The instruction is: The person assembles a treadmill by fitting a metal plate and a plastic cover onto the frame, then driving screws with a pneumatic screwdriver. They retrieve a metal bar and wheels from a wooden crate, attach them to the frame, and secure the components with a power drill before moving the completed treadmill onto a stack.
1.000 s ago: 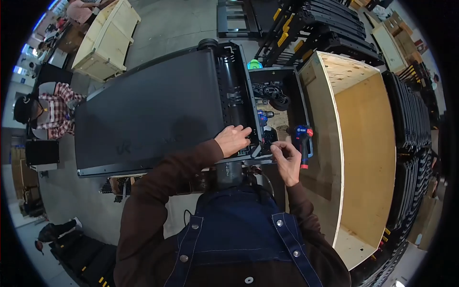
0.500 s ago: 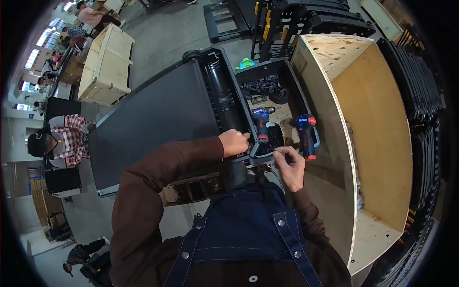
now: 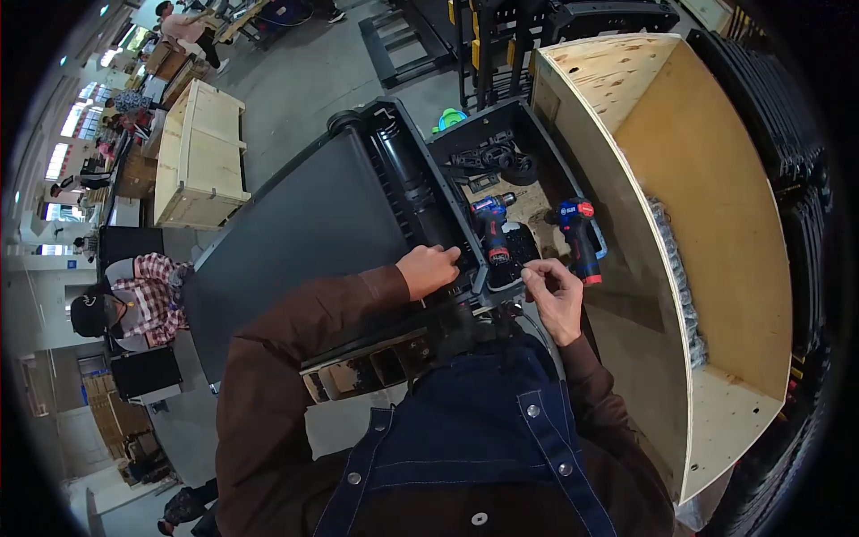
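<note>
Left fingers point(image 3: 450, 254) partly hidden; what right fingers point(image 3: 545, 266) hold is unclear.

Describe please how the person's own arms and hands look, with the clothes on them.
Both the left hand and the right hand are bare, without gloves. The left sleeve and the right sleeve are long, plain and dark brown, wrinkled around the elbows, and reach to the wrists. I can see no marking or logo on either sleeve.

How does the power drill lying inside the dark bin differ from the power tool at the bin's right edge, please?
The drill has a longer, dark nose; the edge tool has a short red one.
The drill lies inside the bin, while the edge tool rests at its side.
Both have blue on the body.
</note>
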A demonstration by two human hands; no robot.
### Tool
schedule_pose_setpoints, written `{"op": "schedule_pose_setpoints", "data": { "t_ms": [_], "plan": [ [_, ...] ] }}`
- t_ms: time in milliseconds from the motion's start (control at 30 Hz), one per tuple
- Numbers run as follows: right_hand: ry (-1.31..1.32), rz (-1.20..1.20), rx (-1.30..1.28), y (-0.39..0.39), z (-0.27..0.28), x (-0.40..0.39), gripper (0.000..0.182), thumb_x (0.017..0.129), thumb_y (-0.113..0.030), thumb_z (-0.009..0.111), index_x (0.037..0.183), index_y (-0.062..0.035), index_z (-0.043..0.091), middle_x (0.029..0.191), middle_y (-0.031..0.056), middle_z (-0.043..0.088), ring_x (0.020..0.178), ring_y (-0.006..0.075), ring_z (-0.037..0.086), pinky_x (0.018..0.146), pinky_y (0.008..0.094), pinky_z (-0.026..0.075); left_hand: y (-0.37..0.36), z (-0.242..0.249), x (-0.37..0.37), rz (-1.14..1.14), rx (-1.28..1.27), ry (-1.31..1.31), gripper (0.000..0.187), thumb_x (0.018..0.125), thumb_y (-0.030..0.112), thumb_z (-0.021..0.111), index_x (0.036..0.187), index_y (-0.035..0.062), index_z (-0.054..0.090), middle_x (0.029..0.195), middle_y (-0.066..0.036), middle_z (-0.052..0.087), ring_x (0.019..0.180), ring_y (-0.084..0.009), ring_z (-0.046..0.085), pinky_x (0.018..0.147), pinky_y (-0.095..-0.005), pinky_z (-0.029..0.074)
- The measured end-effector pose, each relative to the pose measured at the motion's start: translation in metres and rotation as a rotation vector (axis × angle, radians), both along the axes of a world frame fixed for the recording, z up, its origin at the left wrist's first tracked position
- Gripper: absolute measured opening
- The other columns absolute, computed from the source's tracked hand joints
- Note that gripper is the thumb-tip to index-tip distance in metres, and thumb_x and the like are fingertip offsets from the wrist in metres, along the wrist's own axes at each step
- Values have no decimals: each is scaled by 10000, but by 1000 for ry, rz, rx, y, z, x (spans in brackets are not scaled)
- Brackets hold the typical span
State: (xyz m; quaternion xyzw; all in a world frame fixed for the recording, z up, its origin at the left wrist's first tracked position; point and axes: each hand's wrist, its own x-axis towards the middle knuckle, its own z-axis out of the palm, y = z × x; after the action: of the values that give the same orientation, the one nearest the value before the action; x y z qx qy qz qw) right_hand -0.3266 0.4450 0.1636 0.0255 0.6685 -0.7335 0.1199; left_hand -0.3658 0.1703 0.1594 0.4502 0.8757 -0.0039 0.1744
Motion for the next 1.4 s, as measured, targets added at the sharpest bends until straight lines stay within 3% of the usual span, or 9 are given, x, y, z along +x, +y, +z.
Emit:
{"op": "schedule_pose_setpoints", "data": {
  "t_ms": [400, 600, 700, 767, 800, 867, 900, 1067, 1400],
  "plan": [
    [70, -36, 14, -7, -13, 9, 116, 935, -93, 697, 990, 7, 676, 729, -37, 594, 643, 31, 526, 571, 204, 422, 1, -10, -4, -82, 3, 4, 142, 792, 111, 649, 874, -6, 641, 1003, -132, 559, 811, -263, 679, 609, -363, 558],
    [22, -52, -4, -11, -12, 12, 118, 936, -94, 693, 988, 11, 674, 728, -35, 588, 643, 29, 522, 570, 207, 422, 1, -9, 2, -166, -17, 136, 177, 793, 112, 643, 913, -12, 602, 1007, -107, 526, 868, -230, 636, 633, -335, 558],
    [-7, -29, -55, -12, -3, 11, 110, 936, -90, 690, 981, 10, 675, 729, -32, 591, 643, 32, 523, 572, 208, 425, -1, 9, -1, -183, 35, 224, 207, 806, 127, 631, 965, -4, 625, 985, -100, 533, 788, -224, 615, 623, -328, 542],
    [1, -9, -52, -14, 9, 12, 108, 936, -88, 688, 976, 11, 676, 729, -33, 594, 638, 33, 522, 572, 208, 428, -2, 14, 1, 226, 293, -69, 147, 877, 75, 610, 1006, 4, 614, 1001, -98, 575, 820, -211, 640, 688, -318, 555],
    [12, 23, -52, -15, 12, 11, 105, 935, -87, 687, 971, 12, 677, 728, -33, 596, 633, 34, 521, 572, 209, 431, -4, 14, 4, 221, 294, -63, 147, 877, 75, 610, 1006, 4, 614, 1001, -98, 575, 820, -211, 640, 688, -318, 555],
    [22, 90, -55, -19, 12, 13, 110, 921, -79, 698, 976, 15, 683, 748, -18, 619, 645, 38, 538, 586, 211, 442, -11, 9, 17, 912, 973, -761, 89, 950, 64, 584, 1014, 2, 598, 1009, -105, 625, 882, -195, 668, 768, -317, 566],
    [19, 129, -65, -25, 15, 15, 114, 916, -76, 702, 982, 15, 686, 761, -11, 630, 659, 40, 547, 592, 211, 445, -7, 23, 22, 1003, 1164, -894, 103, 976, 84, 590, 1012, -13, 585, 1017, -110, 655, 935, -175, 676, 831, -314, 559],
    [126, 184, -13, -60, 20, 13, 107, 904, -64, 708, 966, 21, 690, 775, 15, 661, 656, 46, 557, 596, 218, 456, 11, 22, 64, 1094, 1474, -976, 123, 958, 85, 611, 1019, -17, 579, 1012, -111, 661, 919, -180, 677, 845, -322, 564],
    [259, 250, 133, -72, 36, 15, 91, 886, -60, 717, 908, 22, 686, 742, 29, 641, 647, 61, 536, 595, 235, 456, 34, 33, 99, 1338, 1873, -686, 178, 887, -29, 685, 1019, 23, 577, 979, -93, 687, 907, -142, 675, 833, -291, 564]
  ]
}}
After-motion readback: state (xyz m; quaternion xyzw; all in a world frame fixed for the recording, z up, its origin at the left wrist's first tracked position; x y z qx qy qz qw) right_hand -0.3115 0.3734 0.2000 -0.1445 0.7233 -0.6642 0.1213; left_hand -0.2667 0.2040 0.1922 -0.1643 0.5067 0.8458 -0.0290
